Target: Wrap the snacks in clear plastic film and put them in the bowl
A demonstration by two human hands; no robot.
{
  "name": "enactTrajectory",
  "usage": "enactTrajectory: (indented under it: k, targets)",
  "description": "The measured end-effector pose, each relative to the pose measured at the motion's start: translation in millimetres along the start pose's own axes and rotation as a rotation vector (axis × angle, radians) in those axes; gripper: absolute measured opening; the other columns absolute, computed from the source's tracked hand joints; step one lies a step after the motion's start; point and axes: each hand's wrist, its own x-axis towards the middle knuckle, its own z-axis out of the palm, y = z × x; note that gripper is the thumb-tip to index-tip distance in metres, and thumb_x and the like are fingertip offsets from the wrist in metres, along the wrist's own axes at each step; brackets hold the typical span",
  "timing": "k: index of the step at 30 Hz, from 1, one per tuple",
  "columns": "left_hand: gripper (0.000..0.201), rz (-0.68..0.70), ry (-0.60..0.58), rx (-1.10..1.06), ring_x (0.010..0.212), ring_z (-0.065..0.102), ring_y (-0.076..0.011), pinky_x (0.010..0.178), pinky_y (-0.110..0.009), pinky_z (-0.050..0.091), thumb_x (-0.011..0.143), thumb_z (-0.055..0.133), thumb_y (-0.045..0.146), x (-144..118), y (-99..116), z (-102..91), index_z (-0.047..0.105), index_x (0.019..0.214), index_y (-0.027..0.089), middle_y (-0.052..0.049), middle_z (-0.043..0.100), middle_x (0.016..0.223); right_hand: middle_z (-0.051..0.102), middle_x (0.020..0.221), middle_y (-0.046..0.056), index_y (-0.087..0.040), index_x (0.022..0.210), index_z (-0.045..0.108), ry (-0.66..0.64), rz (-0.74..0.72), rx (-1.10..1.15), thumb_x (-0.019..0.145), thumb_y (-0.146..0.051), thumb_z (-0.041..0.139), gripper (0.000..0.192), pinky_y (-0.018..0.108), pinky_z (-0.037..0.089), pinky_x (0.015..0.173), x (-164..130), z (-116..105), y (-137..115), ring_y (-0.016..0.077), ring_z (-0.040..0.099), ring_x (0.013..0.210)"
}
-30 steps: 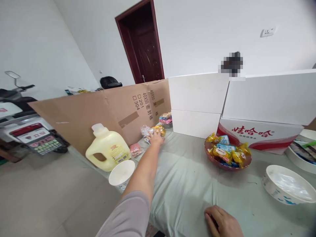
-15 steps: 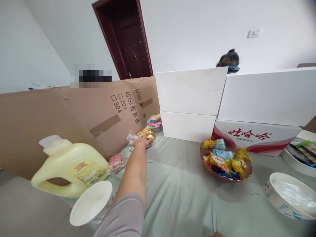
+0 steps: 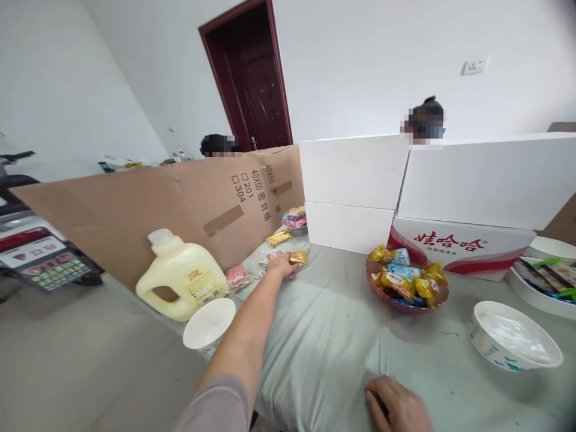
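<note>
Gold packet just right of left hand; cannot tell if fingers pinch it. Right hand curled on counter, inside hidden. Shiny packet could slip if hold is loose. Long way seems side to side; seen end points right, away from left hand.

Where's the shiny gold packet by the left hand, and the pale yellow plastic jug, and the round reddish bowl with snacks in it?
Shiny gold packet [image 3: 299,258]: head view, on its wrapper.
Pale yellow plastic jug [image 3: 198,285]: head view, on its label.
Round reddish bowl [image 3: 382,294]: head view, on its outer wall.
</note>
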Motion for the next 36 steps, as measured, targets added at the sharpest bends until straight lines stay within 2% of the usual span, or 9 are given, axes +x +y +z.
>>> enactTrajectory:
  k: [10, 14, 18, 22, 25, 28, 30, 32, 36]
  targets:
    - [0.083, 0.236, -0.015, 0.035, 0.140, 0.012, -0.0473, 0.105, -0.059, 0.029, 0.068, 0.062, 0.068, -127.2, 24.4, 24.6, 0.039, 0.142, 0.038, -0.003, 0.032, 0.153, 0.067, 0.078, 0.002, -0.022, 0.083, 0.063, -0.015, 0.054, -0.021, 0.094, -0.026, 0.036, 0.029, 0.026, 0.047, 0.066, 2.0, -12.0, -13.9, 0.0163, 0.065, 0.071]
    - [0.073, 0.264, 0.004, 0.076, 0.141, 0.009, -0.0489, 0.108, -0.069, 0.002, 0.070, 0.067, 0.059, -155.0, 29.9, 16.9, 0.049, 0.136, 0.035, -0.006, 0.035, 0.151, 0.068, 0.083, 0.003, -0.021, 0.086, 0.064, -0.030, 0.076, -0.014, 0.092, -0.025, 0.038, 0.027, 0.027, 0.047, 0.069, 2.7, -15.1, -15.4, 0.0170, 0.065, 0.077]
    - [0.048, 0.373, 0.113, 0.116, 0.143, -0.006, -0.0434, 0.110, -0.063, -0.013, 0.074, 0.069, 0.044, -182.2, 56.8, 14.8, 0.063, 0.118, 0.025, -0.008, 0.028, 0.155, 0.068, 0.084, 0.003, -0.022, 0.086, 0.064, 0.037, 0.082, 0.064, 0.094, -0.029, 0.037, 0.029, 0.028, 0.048, 0.070, 1.2, -15.1, -12.9, 0.0167, 0.065, 0.076]
    - [0.055, 0.657, 0.031, 0.025, 0.142, 0.021, -0.0366, 0.115, -0.058, 0.008, 0.078, 0.069, 0.041, -225.1, 96.0, 38.3, 0.055, 0.127, 0.022, -0.011, 0.043, 0.146, 0.066, 0.092, 0.006, -0.021, 0.097, 0.062, 0.377, 0.166, 0.186, 0.095, -0.041, 0.036, 0.032, 0.032, 0.051, 0.076, 1.5, -9.0, 0.1, 0.0187, 0.064, 0.085]
    - [0.075, 0.738, -0.037, -0.067, 0.136, 0.034, -0.0369, 0.111, -0.053, 0.027, 0.075, 0.071, 0.046, -257.8, 116.5, 61.7, 0.042, 0.138, 0.018, -0.016, 0.045, 0.143, 0.063, 0.104, 0.014, -0.016, 0.109, 0.057, 0.571, 0.274, 0.164, 0.094, -0.048, 0.031, 0.044, 0.043, 0.051, 0.082, 4.5, -2.1, 13.8, 0.0251, 0.061, 0.096]
    - [0.072, 0.806, -0.064, -0.305, 0.136, 0.035, -0.0357, 0.111, -0.053, 0.029, 0.079, 0.068, 0.039, -278.3, 123.7, 77.2, 0.039, 0.139, 0.015, -0.019, 0.043, 0.143, 0.063, 0.107, 0.017, -0.014, 0.111, 0.057, 0.596, 0.289, 0.150, 0.092, -0.049, 0.036, 0.046, 0.050, 0.050, 0.086, 5.7, -1.0, 22.5, 0.0288, 0.060, 0.101]
    - [0.059, 0.861, -0.084, -0.508, 0.133, 0.041, -0.0299, 0.111, -0.049, 0.032, 0.085, 0.060, 0.027, -284.8, 123.5, 81.2, 0.038, 0.139, 0.017, -0.016, 0.046, 0.141, 0.066, 0.100, 0.014, -0.016, 0.107, 0.059, 0.568, 0.257, 0.163, 0.090, -0.047, 0.042, 0.039, 0.048, 0.052, 0.082, 3.1, -7.8, 23.0, 0.0273, 0.063, 0.094]
    - [0.061, 0.873, -0.072, -0.693, 0.129, 0.046, -0.0261, 0.108, -0.045, 0.038, 0.085, 0.055, 0.017, -288.6, 122.6, 80.6, 0.032, 0.142, 0.019, -0.015, 0.046, 0.141, 0.066, 0.099, 0.011, -0.018, 0.107, 0.059, 0.543, 0.223, 0.181, 0.089, -0.043, 0.046, 0.034, 0.044, 0.054, 0.081, -3.4, -22.1, 19.5, 0.0250, 0.063, 0.092]
    - [0.069, 1.015, 0.130, -0.781, 0.122, 0.051, -0.0251, 0.103, -0.045, 0.043, 0.084, 0.055, 0.014, -298.0, 127.2, 73.9, 0.024, 0.146, 0.022, -0.013, 0.049, 0.136, 0.060, 0.114, 0.011, -0.022, 0.122, 0.053, 0.514, -0.001, 0.101, 0.091, -0.030, 0.050, 0.032, 0.044, 0.050, 0.091, -27.2, -60.9, 4.0, 0.0238, 0.058, 0.107]
